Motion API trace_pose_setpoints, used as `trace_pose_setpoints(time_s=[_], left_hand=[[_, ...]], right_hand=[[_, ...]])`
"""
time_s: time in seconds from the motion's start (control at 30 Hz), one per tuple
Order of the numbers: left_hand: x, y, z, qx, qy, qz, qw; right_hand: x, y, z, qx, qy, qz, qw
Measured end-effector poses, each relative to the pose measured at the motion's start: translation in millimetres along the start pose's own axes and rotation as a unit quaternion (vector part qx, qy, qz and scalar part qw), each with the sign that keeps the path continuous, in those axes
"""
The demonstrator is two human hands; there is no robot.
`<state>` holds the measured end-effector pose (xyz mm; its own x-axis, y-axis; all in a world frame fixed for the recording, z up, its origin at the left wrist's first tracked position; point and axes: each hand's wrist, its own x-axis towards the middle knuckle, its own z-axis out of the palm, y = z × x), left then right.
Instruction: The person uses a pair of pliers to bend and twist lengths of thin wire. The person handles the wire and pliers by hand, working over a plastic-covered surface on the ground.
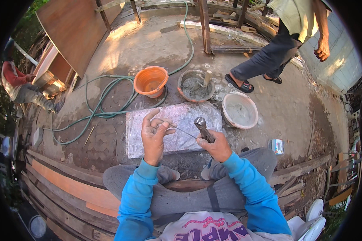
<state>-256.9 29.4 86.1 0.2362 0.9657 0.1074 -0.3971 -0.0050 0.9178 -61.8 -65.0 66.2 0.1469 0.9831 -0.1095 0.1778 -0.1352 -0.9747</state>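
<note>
In front of my knees, my left hand (153, 136) pinches a thin grey wire (184, 131) between thumb and fingers, the other fingertips raised. From there the wire slants down to my right hand (218, 147), where its other end meets the thumb and fingers. That same right hand is wrapped round a pair of dark metal pincers (204, 129), their rounded head pointing up and away from me. Both hands are above a pale, stained sheet (136, 138) lying on the ground.
Beyond the sheet stand an orange bucket (152, 94), a basin of wet grey mortar (180, 87) and a basin of cloudy liquid (247, 127), with small pale rings beside them. A green hose (94, 113) coils left. One person (269, 66) stands at right; another (18, 78) sits far left.
</note>
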Motion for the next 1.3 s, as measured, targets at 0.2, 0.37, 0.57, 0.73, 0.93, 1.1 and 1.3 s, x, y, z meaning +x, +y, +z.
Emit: trace_pose_setpoints(time_s=[0.2,0.37,0.57,0.73,0.93,1.1,1.3], left_hand=[[-1.2,3.5,0.2,0.02,-0.015,-0.013,1.0],[8.0,5.1,-28.9,0.258,-0.117,-0.02,0.959],[9.2,9.7,-25.5,0.501,-0.138,0.205,0.829],[-14.8,-5.9,10.6,0.565,-0.212,0.262,0.753],[-40.6,-43.0,33.4,0.448,-0.16,0.222,0.851],[-59.3,-79.6,50.9,0.312,-0.074,0.106,0.941],[-61.7,-88.9,51.9,-0.017,-0.017,-0.096,0.995]], right_hand=[[-1.7,-0.4,2.5,-0.046,0.049,-0.043,0.997],[-2.1,-5.3,-1.1,-0.069,0.076,-0.073,0.992],[-2.9,-8.1,-3.0,-0.083,0.079,-0.068,0.991],[-2.0,-4.6,-0.4,-0.089,0.097,-0.09,0.987],[-1.6,4.7,2.7,0.013,0.119,-0.05,0.992],[-2.8,9.7,10.3,0.191,0.129,-0.03,0.973],[6.7,22.2,6.9,0.07,0.103,-0.045,0.991]])
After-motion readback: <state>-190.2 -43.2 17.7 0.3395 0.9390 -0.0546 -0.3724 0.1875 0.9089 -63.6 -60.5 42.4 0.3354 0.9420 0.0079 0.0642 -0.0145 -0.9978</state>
